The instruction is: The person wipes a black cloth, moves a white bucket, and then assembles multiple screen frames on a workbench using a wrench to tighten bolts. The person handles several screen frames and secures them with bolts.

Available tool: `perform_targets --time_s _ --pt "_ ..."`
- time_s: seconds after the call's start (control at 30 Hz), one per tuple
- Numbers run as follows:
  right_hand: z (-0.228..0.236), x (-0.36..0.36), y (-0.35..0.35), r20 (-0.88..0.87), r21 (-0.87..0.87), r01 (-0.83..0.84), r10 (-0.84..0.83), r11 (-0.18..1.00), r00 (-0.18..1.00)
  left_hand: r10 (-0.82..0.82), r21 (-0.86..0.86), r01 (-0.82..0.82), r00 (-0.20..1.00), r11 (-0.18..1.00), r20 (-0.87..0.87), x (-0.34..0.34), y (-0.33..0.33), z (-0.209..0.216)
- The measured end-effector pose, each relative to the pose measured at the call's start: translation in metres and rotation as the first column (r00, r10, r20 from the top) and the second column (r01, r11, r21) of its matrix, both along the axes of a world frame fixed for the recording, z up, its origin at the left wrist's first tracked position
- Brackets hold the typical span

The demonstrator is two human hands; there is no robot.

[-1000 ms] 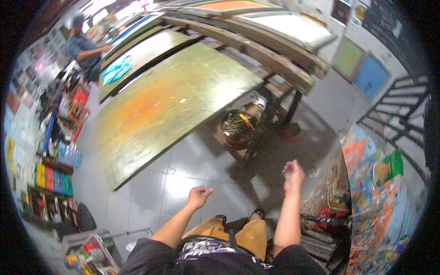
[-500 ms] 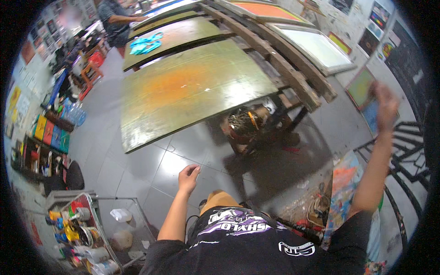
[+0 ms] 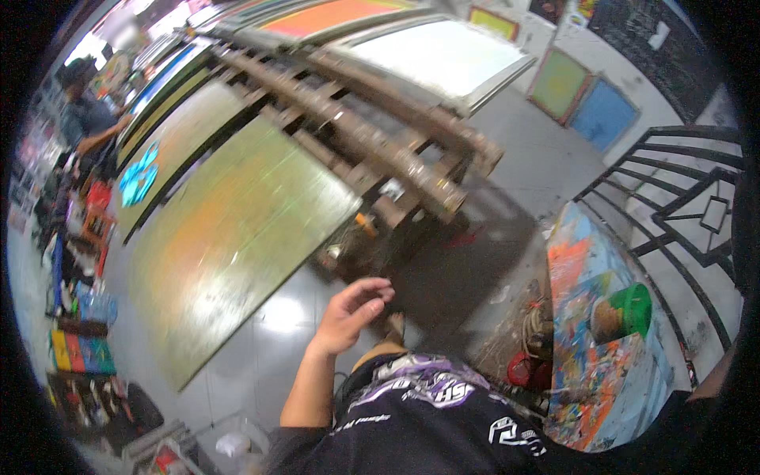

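My left hand (image 3: 354, 315) hangs in front of my body with its fingers loosely bent, the thumb apart and nothing held. Nearest to it is the edge of a large greenish board (image 3: 245, 206) with a faded orange stain. On the board behind lies a bright blue, cloth-like thing (image 3: 139, 180). Only part of my right forearm (image 3: 716, 370) shows at the right rim; that hand is out of the picture. Close to this arm, a green tub (image 3: 633, 309) stands on a paint-smeared surface (image 3: 578, 388).
Wooden rails (image 3: 348, 127) run beside the boards. Past them rests a frame with a white panel (image 3: 435, 59). A black metal railing (image 3: 673, 190) stands at right, near a blue panel (image 3: 604, 115) leaning on the wall. Another person (image 3: 91, 119) stands far left.
The view has turned to the right, bringing the green tub into sight. My left hand has come up nearer the board. My raised right hand has left the picture.
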State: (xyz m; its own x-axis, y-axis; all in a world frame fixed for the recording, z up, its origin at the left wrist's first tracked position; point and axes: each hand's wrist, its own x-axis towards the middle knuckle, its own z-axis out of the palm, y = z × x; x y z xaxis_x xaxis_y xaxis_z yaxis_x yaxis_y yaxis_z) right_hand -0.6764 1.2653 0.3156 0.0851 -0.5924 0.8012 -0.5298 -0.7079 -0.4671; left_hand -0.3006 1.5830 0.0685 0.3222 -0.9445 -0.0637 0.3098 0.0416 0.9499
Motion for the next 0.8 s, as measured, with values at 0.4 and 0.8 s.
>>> perform_targets --time_s 0.4,0.8 --pt "-0.139 -0.137 -0.047 0.128 0.452 0.374 -0.474 0.81 0.871 -0.519 -0.029 0.519 0.855 0.854 0.013 -0.058 -0.198 0.022" --pt "-0.128 -0.169 -0.266 0.203 0.384 0.149 -0.241 0.911 0.949 -0.241 -0.02 0.241 0.97 0.97 0.026 -0.121 -0.361 0.011"
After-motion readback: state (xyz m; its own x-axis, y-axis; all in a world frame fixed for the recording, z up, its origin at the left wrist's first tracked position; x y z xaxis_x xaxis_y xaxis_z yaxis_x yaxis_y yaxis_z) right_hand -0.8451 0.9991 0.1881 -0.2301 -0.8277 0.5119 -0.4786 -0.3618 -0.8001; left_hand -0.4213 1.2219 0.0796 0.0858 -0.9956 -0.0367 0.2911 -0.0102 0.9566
